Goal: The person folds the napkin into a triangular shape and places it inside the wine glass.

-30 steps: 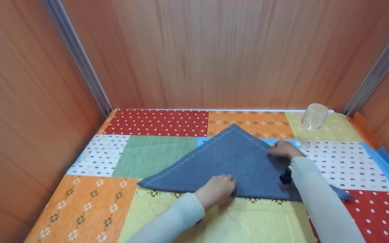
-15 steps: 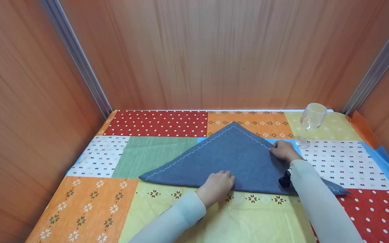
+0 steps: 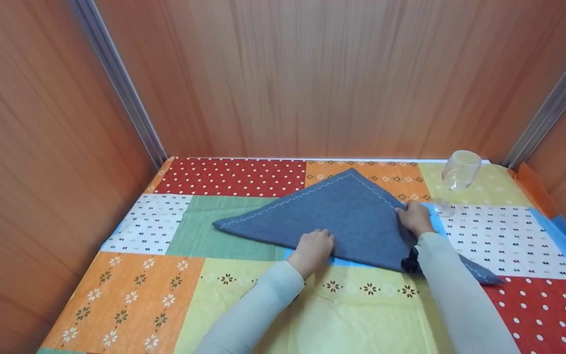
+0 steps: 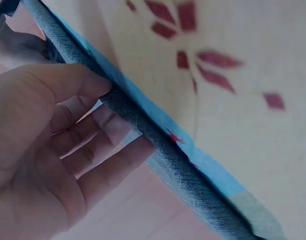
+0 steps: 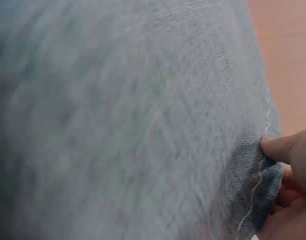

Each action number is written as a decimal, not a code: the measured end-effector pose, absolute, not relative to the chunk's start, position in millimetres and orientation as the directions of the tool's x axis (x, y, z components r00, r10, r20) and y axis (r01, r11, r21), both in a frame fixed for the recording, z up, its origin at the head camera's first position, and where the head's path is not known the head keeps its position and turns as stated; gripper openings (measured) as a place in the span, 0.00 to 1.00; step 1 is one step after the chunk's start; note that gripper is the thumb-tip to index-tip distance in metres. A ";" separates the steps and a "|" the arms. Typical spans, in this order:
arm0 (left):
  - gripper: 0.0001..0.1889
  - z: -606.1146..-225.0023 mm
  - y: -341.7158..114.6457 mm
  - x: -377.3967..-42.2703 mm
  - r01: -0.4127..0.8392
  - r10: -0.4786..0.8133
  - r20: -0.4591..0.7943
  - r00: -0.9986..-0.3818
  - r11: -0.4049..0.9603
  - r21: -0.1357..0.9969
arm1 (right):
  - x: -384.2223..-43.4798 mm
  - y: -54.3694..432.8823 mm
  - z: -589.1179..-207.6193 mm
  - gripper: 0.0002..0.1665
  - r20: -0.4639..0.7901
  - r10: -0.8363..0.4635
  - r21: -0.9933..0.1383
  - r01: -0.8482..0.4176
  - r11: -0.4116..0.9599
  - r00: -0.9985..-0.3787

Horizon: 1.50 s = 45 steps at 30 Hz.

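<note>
A blue-grey cloth napkin [image 3: 342, 216] with pale stitching along two edges lies folded into a triangle, its peak pointing at the back wall. My left hand [image 3: 313, 250] pinches the long near fold close to its middle; in the left wrist view, thumb and fingers of the left hand [image 4: 68, 130] close on the rolled fold of the napkin [image 4: 168, 155]. My right hand [image 3: 415, 218] grips the right slanting edge. Up close in the right wrist view, the thumb of the right hand [image 5: 288, 150] presses on the stitched border of the napkin [image 5: 158, 115].
A clear stemmed glass [image 3: 461, 169] stands at the back right, just beyond my right hand. Under everything lies a patchwork tablecloth [image 3: 243, 307]. Wood-grain panels [image 3: 302, 83] wall the table at the back and both sides.
The napkin's left part and near fold have shifted away toward the back, tilting the triangle. My left hand has moved forward with the fold; my right hand has moved only slightly.
</note>
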<state>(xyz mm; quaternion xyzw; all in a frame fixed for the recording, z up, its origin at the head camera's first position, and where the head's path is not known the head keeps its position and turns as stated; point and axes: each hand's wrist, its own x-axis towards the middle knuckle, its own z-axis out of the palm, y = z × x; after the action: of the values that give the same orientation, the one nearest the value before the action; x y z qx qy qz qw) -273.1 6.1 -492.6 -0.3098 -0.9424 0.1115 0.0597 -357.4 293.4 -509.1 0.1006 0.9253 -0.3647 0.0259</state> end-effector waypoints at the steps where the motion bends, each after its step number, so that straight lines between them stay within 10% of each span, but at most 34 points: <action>1: 0.08 -492.7 5.7 -275.7 0.559 0.587 0.048 -0.808 0.791 -0.247 | -357.4 294.6 -509.8 0.15 -0.110 0.168 -0.670 0.198 0.716 -0.980; 18: 0.13 -489.2 19.1 -273.2 0.592 0.604 -0.025 -0.797 0.772 -0.229 | -345.0 331.4 -495.8 0.32 -0.277 -0.034 -0.650 0.162 0.743 -0.960; 45: 0.13 -492.0 6.2 -306.5 0.532 0.532 0.024 -0.846 0.847 -0.010 | -347.7 326.0 -496.6 0.18 -0.246 0.033 -0.659 0.193 0.727 -0.969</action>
<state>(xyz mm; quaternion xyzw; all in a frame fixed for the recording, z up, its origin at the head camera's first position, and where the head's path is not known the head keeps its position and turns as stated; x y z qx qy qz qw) -306.5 6.2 -492.0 -0.2769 -0.9608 0.0012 0.0131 -347.7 326.0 -496.6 0.0613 0.9227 -0.3645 0.1092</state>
